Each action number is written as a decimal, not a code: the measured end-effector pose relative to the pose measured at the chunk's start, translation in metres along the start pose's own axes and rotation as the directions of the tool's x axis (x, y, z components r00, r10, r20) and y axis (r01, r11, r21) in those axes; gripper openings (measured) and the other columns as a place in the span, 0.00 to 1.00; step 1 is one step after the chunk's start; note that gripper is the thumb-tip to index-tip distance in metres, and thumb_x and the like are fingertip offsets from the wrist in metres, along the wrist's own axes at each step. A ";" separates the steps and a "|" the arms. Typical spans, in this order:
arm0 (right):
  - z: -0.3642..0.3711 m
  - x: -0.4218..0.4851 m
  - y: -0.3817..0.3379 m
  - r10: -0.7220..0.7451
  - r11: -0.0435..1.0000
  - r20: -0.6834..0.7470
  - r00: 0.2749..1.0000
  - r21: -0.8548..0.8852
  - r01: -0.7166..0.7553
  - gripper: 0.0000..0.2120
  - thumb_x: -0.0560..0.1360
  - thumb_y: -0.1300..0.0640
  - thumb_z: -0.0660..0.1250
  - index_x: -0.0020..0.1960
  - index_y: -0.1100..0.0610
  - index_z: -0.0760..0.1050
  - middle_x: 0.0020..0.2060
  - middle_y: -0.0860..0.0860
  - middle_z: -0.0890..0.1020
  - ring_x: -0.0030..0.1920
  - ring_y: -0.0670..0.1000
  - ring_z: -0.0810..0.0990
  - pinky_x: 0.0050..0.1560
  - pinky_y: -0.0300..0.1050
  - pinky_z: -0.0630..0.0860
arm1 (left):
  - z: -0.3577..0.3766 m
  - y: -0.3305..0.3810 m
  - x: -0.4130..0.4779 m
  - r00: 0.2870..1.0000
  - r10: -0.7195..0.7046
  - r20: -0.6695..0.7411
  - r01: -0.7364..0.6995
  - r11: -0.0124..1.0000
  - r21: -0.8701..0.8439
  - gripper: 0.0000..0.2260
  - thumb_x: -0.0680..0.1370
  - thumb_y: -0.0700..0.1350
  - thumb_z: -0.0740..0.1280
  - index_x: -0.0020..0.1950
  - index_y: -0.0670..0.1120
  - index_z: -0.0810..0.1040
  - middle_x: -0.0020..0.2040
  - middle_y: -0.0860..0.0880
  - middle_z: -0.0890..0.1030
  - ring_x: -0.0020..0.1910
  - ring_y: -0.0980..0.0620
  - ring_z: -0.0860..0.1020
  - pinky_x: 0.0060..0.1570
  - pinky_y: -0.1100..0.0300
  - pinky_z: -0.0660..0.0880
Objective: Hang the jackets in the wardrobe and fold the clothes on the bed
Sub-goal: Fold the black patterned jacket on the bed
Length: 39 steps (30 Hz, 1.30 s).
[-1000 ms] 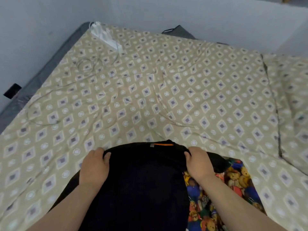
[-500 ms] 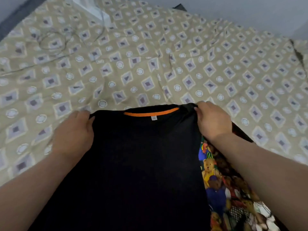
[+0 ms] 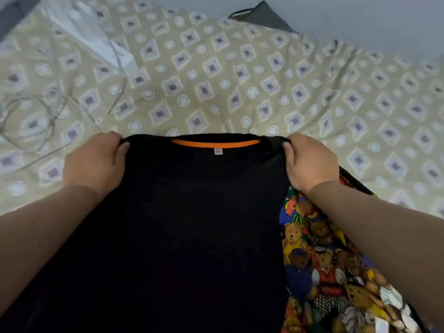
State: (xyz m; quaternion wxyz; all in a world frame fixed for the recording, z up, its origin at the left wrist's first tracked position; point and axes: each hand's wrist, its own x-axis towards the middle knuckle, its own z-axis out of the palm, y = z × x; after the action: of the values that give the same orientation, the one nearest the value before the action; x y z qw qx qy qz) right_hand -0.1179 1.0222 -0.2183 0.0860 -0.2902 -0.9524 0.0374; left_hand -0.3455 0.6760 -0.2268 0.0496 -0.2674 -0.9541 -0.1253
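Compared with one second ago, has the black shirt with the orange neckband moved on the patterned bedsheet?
Yes. The black shirt went up the bed, away from the person; its neck edge now lies near the thin grey cable.

Black shirt [image 3: 192, 224] with orange collar lining, spread flat on patterned bed [image 3: 240, 92], partly covering teddy-bear-print garment [image 3: 324, 260]

Looking down on a black shirt [image 3: 192, 224] spread over a beige diamond-print bed sheet [image 3: 240, 80]; gripped at one shoulder corner by the left hand [image 3: 95, 162], at the other by the right hand [image 3: 310, 162], fingers curled round the top edge; inside the neck, an orange band [image 3: 216, 143] and a small white tag [image 3: 218, 151]; under the shirt's right side, a teddy-bear print cloth [image 3: 331, 260]; far left on the sheet, a looped white cable [image 3: 48, 116] and a blurred white block [image 3: 96, 42].
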 end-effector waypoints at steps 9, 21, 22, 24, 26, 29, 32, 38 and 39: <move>-0.063 -0.161 -0.029 -0.044 0.990 0.031 0.999 0.132 0.040 0.27 0.79 0.45 0.58 0.73 0.57 0.67 0.75 0.55 0.66 0.78 0.55 0.60 0.78 0.54 0.52 | -0.009 0.007 -0.002 0.993 -0.038 0.109 0.034 0.998 0.046 0.13 0.83 0.50 0.58 0.51 0.41 0.75 0.46 0.38 0.77 0.43 0.34 0.78 0.38 0.49 0.68; -0.040 -0.267 -0.038 -0.117 0.992 0.242 0.963 0.079 0.100 0.35 0.69 0.42 0.63 0.74 0.55 0.69 0.74 0.52 0.69 0.75 0.53 0.66 0.75 0.54 0.55 | -0.029 0.026 -0.007 1.000 0.014 -0.013 -0.013 0.993 0.118 0.11 0.82 0.42 0.58 0.53 0.35 0.74 0.47 0.31 0.76 0.44 0.30 0.75 0.46 0.37 0.73; -0.041 -0.266 -0.039 -0.107 0.993 0.259 0.960 0.081 0.089 0.34 0.71 0.42 0.62 0.74 0.54 0.68 0.75 0.51 0.68 0.75 0.53 0.65 0.75 0.54 0.54 | -0.037 0.036 -0.014 0.991 0.072 -0.109 -0.055 0.988 0.145 0.12 0.79 0.40 0.59 0.57 0.35 0.75 0.51 0.30 0.76 0.47 0.30 0.75 0.49 0.38 0.72; -0.044 -0.266 -0.038 -0.086 0.993 0.258 0.962 0.095 0.064 0.33 0.73 0.43 0.60 0.75 0.54 0.66 0.76 0.51 0.67 0.77 0.53 0.63 0.76 0.54 0.52 | -0.052 0.074 -0.045 0.937 0.272 -0.221 -0.260 0.962 0.082 0.17 0.74 0.39 0.58 0.60 0.35 0.76 0.57 0.31 0.77 0.53 0.30 0.75 0.56 0.39 0.70; -0.046 -0.266 -0.038 -0.082 0.988 0.253 0.964 0.146 0.046 0.30 0.76 0.44 0.58 0.76 0.53 0.65 0.76 0.51 0.66 0.77 0.52 0.60 0.77 0.53 0.49 | -0.049 0.131 -0.104 0.917 0.352 -0.190 -0.381 0.913 -0.145 0.17 0.76 0.36 0.58 0.63 0.36 0.76 0.63 0.35 0.77 0.63 0.35 0.73 0.69 0.48 0.64; -0.050 -0.268 -0.036 -0.047 0.975 0.174 0.984 0.224 0.007 0.26 0.79 0.48 0.56 0.75 0.56 0.67 0.75 0.52 0.68 0.76 0.51 0.62 0.79 0.49 0.46 | -0.029 0.190 -0.203 0.983 0.155 0.100 -0.085 0.862 -0.500 0.18 0.83 0.38 0.58 0.73 0.41 0.70 0.76 0.45 0.67 0.76 0.54 0.59 0.75 0.59 0.55; -0.058 -0.269 -0.040 0.028 0.933 0.094 0.995 0.354 -0.059 0.21 0.78 0.57 0.59 0.70 0.60 0.73 0.71 0.55 0.72 0.73 0.55 0.68 0.79 0.52 0.55 | -0.010 0.194 -0.243 0.978 0.121 0.170 -0.052 0.930 -0.364 0.20 0.83 0.40 0.58 0.75 0.38 0.67 0.78 0.43 0.62 0.78 0.49 0.56 0.78 0.49 0.53; -0.112 -0.325 0.022 0.208 0.895 -0.201 0.957 0.433 -0.104 0.17 0.74 0.58 0.65 0.63 0.57 0.76 0.65 0.54 0.73 0.66 0.54 0.71 0.70 0.50 0.67 | 0.005 0.197 -0.233 0.974 0.151 0.170 -0.111 0.967 -0.228 0.26 0.79 0.47 0.51 0.74 0.35 0.67 0.76 0.38 0.66 0.76 0.40 0.61 0.76 0.50 0.52; -0.124 -0.342 0.045 0.265 0.916 -0.202 0.943 0.358 -0.181 0.19 0.74 0.55 0.65 0.64 0.56 0.75 0.65 0.53 0.73 0.66 0.53 0.70 0.70 0.50 0.66 | 0.009 0.195 -0.234 0.973 0.169 0.157 -0.137 0.971 -0.193 0.25 0.79 0.46 0.52 0.73 0.35 0.67 0.75 0.37 0.67 0.75 0.39 0.62 0.76 0.48 0.53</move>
State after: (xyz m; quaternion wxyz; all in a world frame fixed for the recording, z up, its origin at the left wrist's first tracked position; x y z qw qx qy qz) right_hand 0.2088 0.8706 -0.1507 0.2465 -0.3811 -0.8743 0.1719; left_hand -0.0449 0.7229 -0.2314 -0.0479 -0.3536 -0.9159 -0.1838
